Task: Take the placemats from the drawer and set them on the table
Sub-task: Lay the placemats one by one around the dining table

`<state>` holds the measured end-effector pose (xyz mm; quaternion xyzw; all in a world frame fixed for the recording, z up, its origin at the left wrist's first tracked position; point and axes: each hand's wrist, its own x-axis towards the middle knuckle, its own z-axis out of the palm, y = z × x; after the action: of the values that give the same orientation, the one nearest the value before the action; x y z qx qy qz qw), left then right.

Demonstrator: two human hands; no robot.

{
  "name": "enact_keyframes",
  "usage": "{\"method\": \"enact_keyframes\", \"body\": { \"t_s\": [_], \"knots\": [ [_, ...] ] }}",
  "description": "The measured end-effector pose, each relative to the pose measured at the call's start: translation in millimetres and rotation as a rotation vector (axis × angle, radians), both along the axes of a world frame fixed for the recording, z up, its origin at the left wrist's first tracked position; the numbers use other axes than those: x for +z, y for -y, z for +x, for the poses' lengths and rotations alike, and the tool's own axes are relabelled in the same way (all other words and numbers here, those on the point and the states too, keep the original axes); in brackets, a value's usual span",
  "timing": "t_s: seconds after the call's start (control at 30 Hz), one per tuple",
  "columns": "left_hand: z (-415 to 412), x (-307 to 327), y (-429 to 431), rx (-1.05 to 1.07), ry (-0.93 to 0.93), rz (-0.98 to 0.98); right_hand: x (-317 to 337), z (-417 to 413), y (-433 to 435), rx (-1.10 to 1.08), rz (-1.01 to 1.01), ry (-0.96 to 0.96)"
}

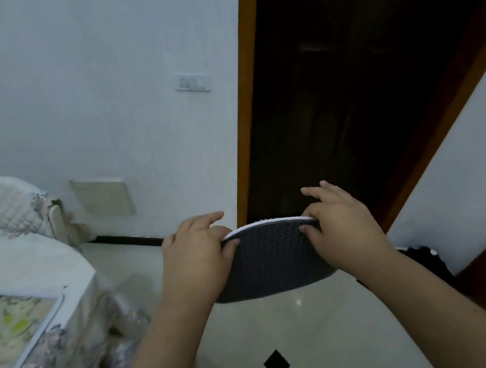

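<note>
I hold a small stack of round placemats (274, 258) in front of me, above the floor. The top one is dark grey and woven, and a white one shows as a thin edge behind it. My left hand (195, 255) grips the stack's left edge, thumb on top. My right hand (341, 231) grips the right edge the same way, with its fingers spread above. The table (26, 269), covered in a white cloth, stands at the left. The drawer is out of view.
A floral tray or mat (6, 323) lies on the table. A chair with a quilted floral cover (6, 205) stands behind it. A dark wooden door with an orange frame (363, 85) is straight ahead. The pale tiled floor (291, 335) has a black diamond inset.
</note>
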<state>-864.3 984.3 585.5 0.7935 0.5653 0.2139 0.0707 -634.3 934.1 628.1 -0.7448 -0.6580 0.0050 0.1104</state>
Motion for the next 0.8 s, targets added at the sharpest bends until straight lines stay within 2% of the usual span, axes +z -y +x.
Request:
{"method": "enact_keyframes", "body": {
  "t_s": [0.23,0.43,0.8],
  "knots": [
    [-57.3,0.6,-99.0,0.246,0.047,0.039,5.3,-51.1,-143.4,0.224,0.067,0.033],
    [-114.7,-12.8,-150.0,0.493,-0.006,0.018,-15.6,-115.2,-260.3,0.475,0.043,0.007],
    [-179.2,-31.1,-234.1,1.109,-0.052,-0.072,-60.4,-247.5,-471.8,1.141,-0.023,-0.082]
  ]
}}
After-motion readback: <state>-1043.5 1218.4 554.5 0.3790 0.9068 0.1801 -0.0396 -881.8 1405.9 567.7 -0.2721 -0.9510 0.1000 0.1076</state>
